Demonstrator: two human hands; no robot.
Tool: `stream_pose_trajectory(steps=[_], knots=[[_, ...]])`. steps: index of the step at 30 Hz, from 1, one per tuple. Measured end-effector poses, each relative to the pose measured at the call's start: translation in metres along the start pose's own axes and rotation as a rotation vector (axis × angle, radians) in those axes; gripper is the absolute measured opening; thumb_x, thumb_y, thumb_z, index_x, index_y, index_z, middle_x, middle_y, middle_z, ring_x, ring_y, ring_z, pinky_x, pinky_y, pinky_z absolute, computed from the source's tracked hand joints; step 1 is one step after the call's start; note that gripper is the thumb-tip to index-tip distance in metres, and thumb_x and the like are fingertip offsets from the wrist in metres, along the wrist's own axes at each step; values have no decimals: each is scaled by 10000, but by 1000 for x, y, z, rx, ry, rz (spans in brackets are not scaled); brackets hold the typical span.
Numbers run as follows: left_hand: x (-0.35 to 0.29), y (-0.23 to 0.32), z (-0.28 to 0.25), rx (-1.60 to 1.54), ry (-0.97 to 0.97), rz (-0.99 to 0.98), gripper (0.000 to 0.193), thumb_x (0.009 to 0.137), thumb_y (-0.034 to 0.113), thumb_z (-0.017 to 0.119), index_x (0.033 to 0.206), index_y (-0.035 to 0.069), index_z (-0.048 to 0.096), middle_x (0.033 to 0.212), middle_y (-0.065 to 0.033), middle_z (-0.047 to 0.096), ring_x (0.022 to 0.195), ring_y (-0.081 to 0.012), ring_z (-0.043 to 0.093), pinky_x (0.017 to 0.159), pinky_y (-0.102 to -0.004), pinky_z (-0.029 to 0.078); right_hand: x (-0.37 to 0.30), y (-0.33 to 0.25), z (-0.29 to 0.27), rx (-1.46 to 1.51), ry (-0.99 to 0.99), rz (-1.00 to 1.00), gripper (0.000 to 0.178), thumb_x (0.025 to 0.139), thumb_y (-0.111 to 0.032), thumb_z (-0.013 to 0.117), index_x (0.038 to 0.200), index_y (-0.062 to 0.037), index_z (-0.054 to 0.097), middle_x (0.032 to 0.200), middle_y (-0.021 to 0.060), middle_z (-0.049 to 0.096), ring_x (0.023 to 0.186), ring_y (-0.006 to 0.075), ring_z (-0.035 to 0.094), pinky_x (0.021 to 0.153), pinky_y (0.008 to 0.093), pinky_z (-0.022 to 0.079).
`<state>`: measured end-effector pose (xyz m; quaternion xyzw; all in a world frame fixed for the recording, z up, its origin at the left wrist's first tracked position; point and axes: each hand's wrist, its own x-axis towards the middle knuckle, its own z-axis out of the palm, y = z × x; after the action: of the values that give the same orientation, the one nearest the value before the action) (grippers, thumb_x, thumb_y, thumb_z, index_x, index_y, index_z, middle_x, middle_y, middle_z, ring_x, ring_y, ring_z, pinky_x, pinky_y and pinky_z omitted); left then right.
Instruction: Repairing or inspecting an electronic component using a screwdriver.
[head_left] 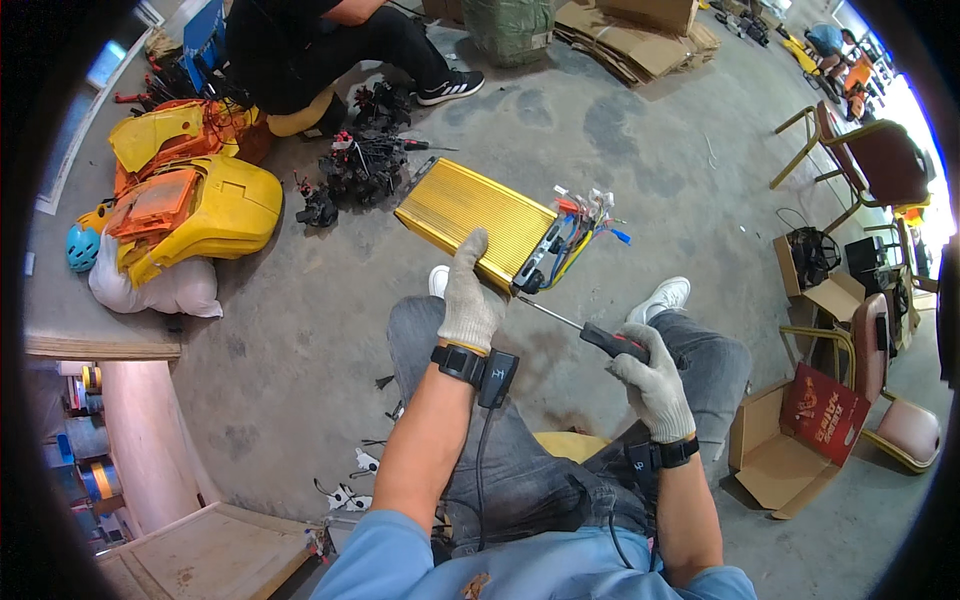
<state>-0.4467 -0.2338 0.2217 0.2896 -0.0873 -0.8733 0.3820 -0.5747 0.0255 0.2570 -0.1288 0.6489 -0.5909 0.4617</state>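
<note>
At the upper left of the frame yellow and orange plastic shells (190, 200) lie on the concrete floor (300, 330), with a heap of black wiring (355, 170) beside them. At centre, the gloved left hand (468, 300) lies flat, fingers extended, on the near end of a ribbed gold metal casing (475, 215), whose long axis runs toward the upper left. The right hand (650, 385) is closed around a screwdriver (585, 330), its tip meeting the casing's end plate, where coloured wires (585, 225) emerge.

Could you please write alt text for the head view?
A seated person's gloved left hand steadies a ribbed gold metal box with coloured wires, while the gloved right hand works a screwdriver at its end.
</note>
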Motion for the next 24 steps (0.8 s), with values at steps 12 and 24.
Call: stream_pose_trajectory(steps=[12,24], knots=[[-5,-2,3,39,58,33,498,1023,213,653,1451,21,487,1358,-161,611,1273,-325,618,1111,-493,515,2,5,6,64,117,3,426,1022,-291,594,1323,9,612,994,64,642,814,102,585,699,241,466],[1,-2,0,14,28,29,499,1012,187,657,1451,20,489,1402,-153,599,1303,-323,607,1122,-488,509,6,-2,-4,135,43,75,342,982,-102,667,1300,10,610,1099,76,637,855,147,621,776,284,542]])
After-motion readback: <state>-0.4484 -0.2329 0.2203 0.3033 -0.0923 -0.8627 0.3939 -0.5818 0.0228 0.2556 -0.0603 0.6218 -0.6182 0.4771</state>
